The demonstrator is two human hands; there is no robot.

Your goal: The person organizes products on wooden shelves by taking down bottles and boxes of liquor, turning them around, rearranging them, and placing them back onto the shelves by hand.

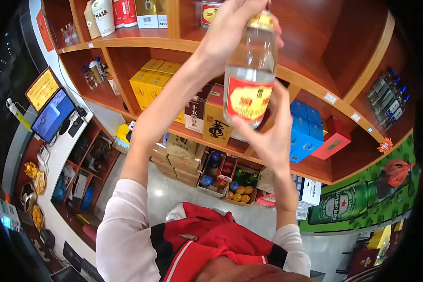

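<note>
Your right hand [271,136] pinches the bottle [251,70] low, your left hand [235,23] grips its neck, at upper centre of frame. You seem to handle it before the shelf [310,33]; the next move calls for steady holding.

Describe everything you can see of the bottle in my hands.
The bottle looks like clear glass, with a red label bearing a yellow patch and red characters, and a gold-and-red neck band. It is held roughly upright, slightly tilted, before wooden shelves. The left hand is at its top, hiding the very tip; the right hand supports its lower part, thumb in front.
</note>
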